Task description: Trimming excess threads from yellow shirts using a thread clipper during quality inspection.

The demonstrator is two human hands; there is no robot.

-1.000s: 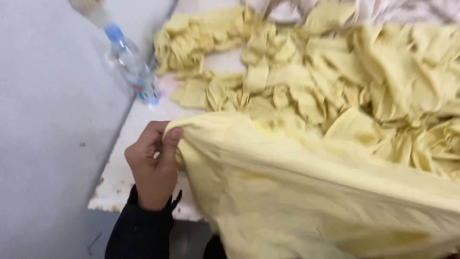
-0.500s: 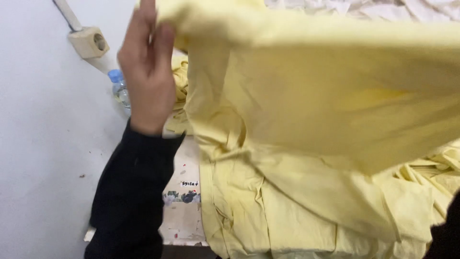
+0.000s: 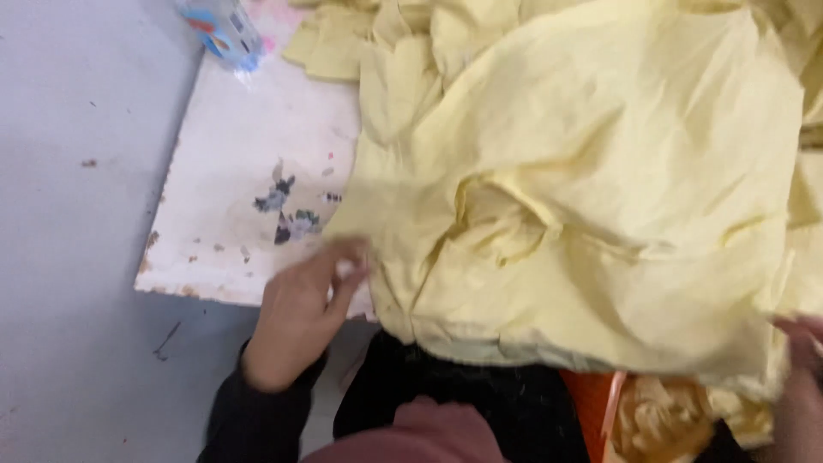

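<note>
A large pale yellow cloth (image 3: 600,197) lies crumpled over the right part of a white worktable (image 3: 249,180). My left hand (image 3: 304,313) is at the table's near edge, its fingertips at the cloth's lower left hem; motion blur hides whether they pinch it. My right hand (image 3: 797,377) shows only partly at the right border, against the cloth's lower right edge, blurred. More yellow cloth pieces (image 3: 343,43) lie at the back of the table.
A plastic water bottle (image 3: 219,30) with a blue label lies at the table's far left corner. Grey floor (image 3: 77,214) runs along the left. An orange container (image 3: 600,411) holding yellow fabric sits below the table edge near my lap.
The yellow cloth, held up in front of me half a second ago, has come down onto the table. My left hand has dropped from high up to the table's near edge.
</note>
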